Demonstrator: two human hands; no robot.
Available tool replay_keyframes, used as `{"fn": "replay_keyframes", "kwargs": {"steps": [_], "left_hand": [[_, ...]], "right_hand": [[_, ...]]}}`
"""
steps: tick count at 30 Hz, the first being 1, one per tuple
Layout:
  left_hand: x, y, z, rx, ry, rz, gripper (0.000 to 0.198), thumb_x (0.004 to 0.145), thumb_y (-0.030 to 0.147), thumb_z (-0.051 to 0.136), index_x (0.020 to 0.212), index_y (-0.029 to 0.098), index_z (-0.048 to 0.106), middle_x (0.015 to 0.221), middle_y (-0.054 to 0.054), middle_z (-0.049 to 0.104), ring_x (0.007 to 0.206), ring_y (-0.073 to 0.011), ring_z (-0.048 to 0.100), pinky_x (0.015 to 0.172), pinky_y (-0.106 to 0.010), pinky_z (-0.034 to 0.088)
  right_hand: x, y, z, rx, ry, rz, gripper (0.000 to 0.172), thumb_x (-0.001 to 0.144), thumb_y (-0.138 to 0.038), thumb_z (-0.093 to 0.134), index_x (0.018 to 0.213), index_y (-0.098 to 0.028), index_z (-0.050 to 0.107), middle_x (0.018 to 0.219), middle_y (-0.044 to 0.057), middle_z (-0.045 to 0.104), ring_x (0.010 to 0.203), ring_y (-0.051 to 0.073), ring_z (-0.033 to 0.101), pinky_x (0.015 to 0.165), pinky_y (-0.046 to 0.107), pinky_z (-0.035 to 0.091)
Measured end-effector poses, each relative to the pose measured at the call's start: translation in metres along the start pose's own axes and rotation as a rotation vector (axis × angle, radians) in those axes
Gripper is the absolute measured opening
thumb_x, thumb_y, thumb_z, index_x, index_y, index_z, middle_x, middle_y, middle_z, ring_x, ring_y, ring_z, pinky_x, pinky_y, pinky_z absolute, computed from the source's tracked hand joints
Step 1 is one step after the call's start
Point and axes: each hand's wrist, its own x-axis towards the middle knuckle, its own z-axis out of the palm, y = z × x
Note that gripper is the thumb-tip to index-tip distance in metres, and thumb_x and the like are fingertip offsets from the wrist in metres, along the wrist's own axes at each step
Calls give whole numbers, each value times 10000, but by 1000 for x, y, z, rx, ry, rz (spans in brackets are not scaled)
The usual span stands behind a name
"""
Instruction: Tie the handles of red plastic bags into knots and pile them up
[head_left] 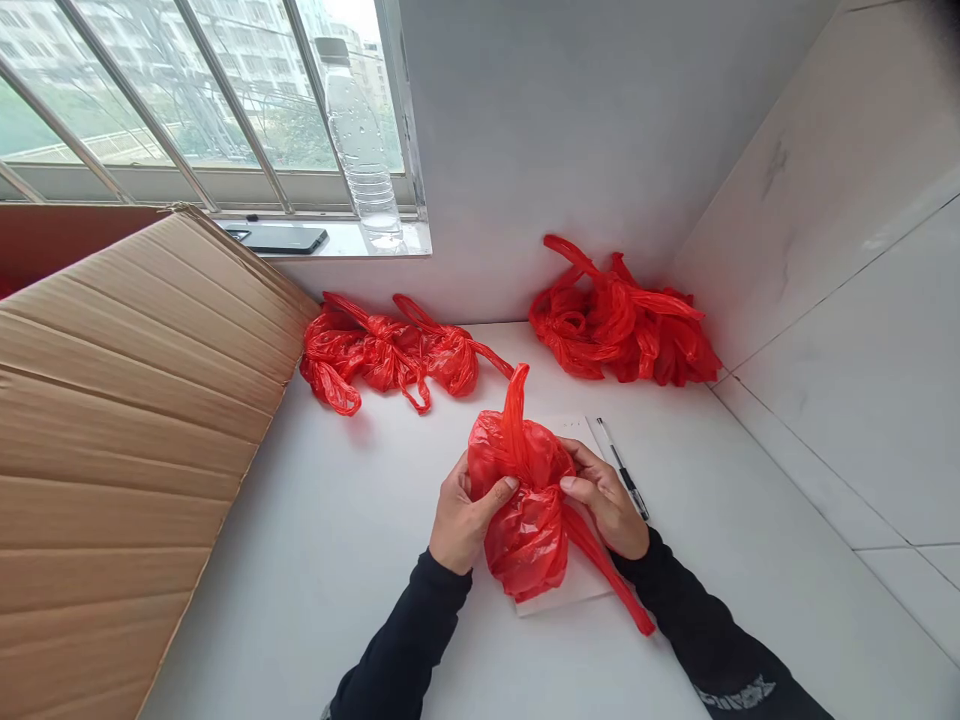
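Between my two hands is a red plastic bag (527,550), bunched up and gathered at its middle. One twisted handle sticks up from it and the other trails down to the right. My left hand (469,510) grips its left side, thumb pressed near the gathered part. On the right side my right hand (607,500) pinches it, thumb and fingers closed on the plastic. What the bag contains cannot be made out. Beneath it lies a white sheet of paper (577,585), partly covered. A black-and-clear pen (624,470) rests just beyond my right hand.
Several knotted red bags (390,350) lie along the wall at the back left. Another heap of red bags (622,320) sits in the right back corner. A cardboard box (135,430) stands on the left. The windowsill holds a phone (281,238) and a water bottle (364,150).
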Motion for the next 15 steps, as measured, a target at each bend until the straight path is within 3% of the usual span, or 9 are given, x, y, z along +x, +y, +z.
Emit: {"fn": "replay_keyframes", "kwargs": {"steps": [7, 11, 15], "left_hand": [[2, -7, -4, -37, 82, -50, 298, 714, 330, 840, 894, 151, 684, 848, -63, 757, 739, -224, 707, 718, -340, 569], [2, -7, -3, -4, 89, -8, 308, 741, 335, 817, 955, 160, 679, 921, -72, 762, 813, -235, 714, 782, -351, 566], [0, -1, 0, 139, 69, 43, 301, 794, 336, 761, 1025, 166, 671, 1015, -88, 752, 910, -255, 701, 815, -360, 556]], "right_hand": [[0, 1, -2, 31, -42, -12, 406, 874, -314, 565, 1272, -246, 612, 1190, 64, 683, 1061, 274, 634, 963, 411, 492], [0, 3, -3, 4, -66, -10, 430, 841, -256, 610, 1271, -258, 607, 1161, 53, 686, 980, 242, 645, 895, 369, 516], [1, 3, -2, -34, -45, -7, 372, 881, -269, 654, 1250, -255, 612, 1169, 62, 680, 1041, 236, 642, 946, 368, 513]]}}
